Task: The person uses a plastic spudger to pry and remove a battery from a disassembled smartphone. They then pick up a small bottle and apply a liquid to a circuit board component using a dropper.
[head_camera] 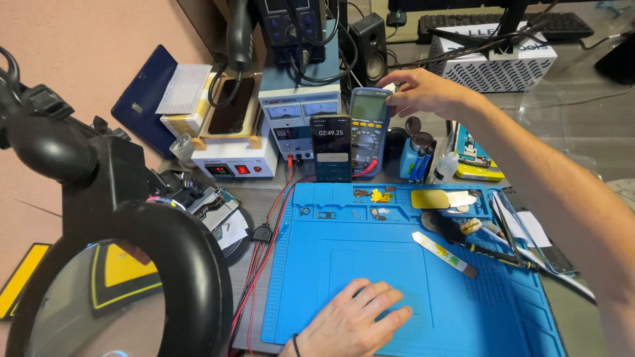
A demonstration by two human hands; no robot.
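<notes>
I note my left hand (357, 320) lying flat, fingers spread, on the blue mat (370, 264) on the desk, while my right hand (426, 92) pinches a small white object at the meter's (368, 129) top edge.

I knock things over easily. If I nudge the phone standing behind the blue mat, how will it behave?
The phone stands upright and looks thin, so it would probably tip backward rather than slide. Its glass face looks smooth, likely slippery and fragile. The right hand is at the meter beside it, so an elbow bump seems possible.
</notes>
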